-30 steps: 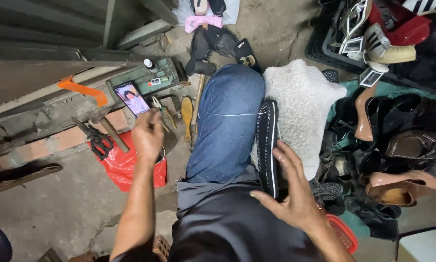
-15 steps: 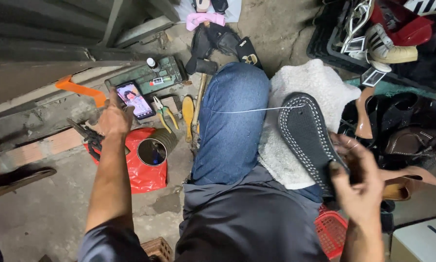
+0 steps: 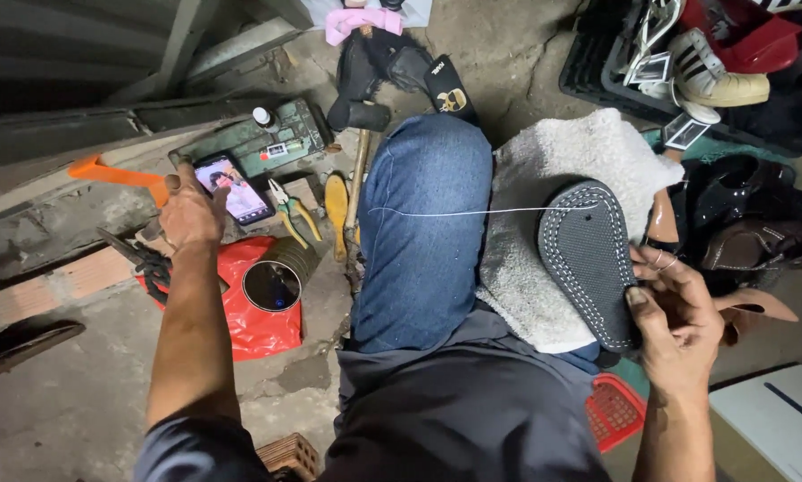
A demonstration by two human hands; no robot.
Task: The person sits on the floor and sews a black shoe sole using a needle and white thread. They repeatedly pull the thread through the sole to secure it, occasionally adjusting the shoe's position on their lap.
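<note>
The right hand (image 3: 678, 326) grips the near right edge of a dark grey rubber shoe sole with a row of white stitching round its rim (image 3: 588, 259), fingers (image 3: 664, 268) wrapped over the edge and thumb pressed on the sole's face. The sole rests tilted on a cream fleecy cloth (image 3: 553, 178) spread over the person's right thigh, at the right of the scene. A thin white thread (image 3: 437, 212) runs taut from the far end of the sole leftward across the blue denim knee (image 3: 423, 223).

The left hand (image 3: 187, 214) is stretched out to the left over the concrete floor (image 3: 62, 402), loosely closed; whether it pinches the thread's end cannot be told. It lies just beside a smartphone with a lit screen (image 3: 233, 189), which leans on a worn green metal box (image 3: 258, 143). An orange plastic-handled tool (image 3: 120, 171) lies just left of the hand. Near it, dark pliers (image 3: 142, 259) lie on a red plastic bag (image 3: 249, 312), where an open round tin can (image 3: 276, 277) also lies on its side. Yellow-handled pliers (image 3: 289, 210), a tan wooden shoe-shaped piece (image 3: 337, 205) and a black-headed mallet (image 3: 358, 125) lie between box and knee.

At the far right, a heap of shoes (image 3: 731, 80) fills a black crate. A red plastic basket (image 3: 614, 411) sits near the right forearm.
</note>
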